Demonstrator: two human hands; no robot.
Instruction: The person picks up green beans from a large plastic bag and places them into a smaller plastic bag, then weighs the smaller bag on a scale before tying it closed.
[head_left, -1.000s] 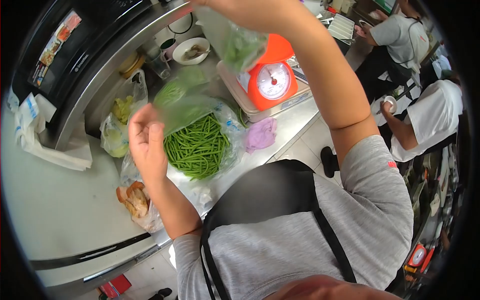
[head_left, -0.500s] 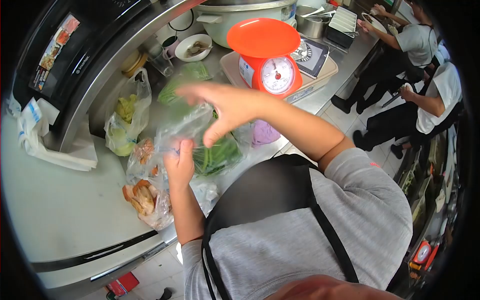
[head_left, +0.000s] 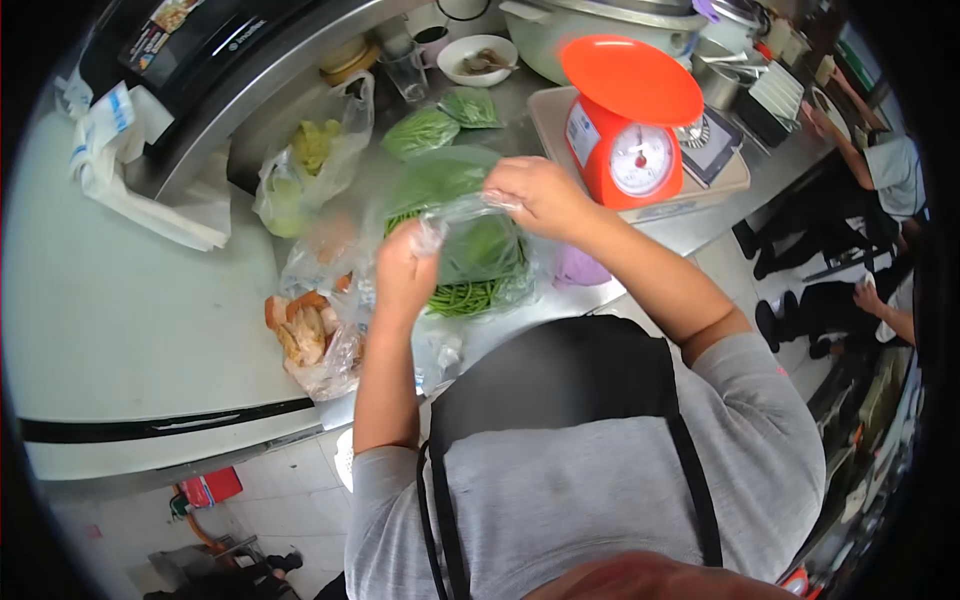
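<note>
A clear plastic bag (head_left: 485,248) is stretched between my two hands over the counter. My left hand (head_left: 405,272) is closed on one side of its mouth. On the other side, my right hand (head_left: 543,196) pinches the edge. Long thin green vegetables (head_left: 468,298), resembling green beans, lie in the bag, partly hidden by the plastic. Just beyond are small packed bags of greens (head_left: 422,132). To the left of my left hand sits a plastic bag with brown and orange pieces of food (head_left: 305,330), whose kind I cannot make out.
An orange dial scale (head_left: 640,160) stands on a tray at the right. Behind are a white bowl (head_left: 478,60), a glass (head_left: 404,75) and a large pot (head_left: 600,45). A bag of leafy vegetables (head_left: 312,165) lies at the left. Co-workers (head_left: 890,180) are at the far right.
My right hand, open and blurred before, has closed on the bag's edge. The bag's mouth is now spread between both hands. The view has shifted, so the counter appears further right.
</note>
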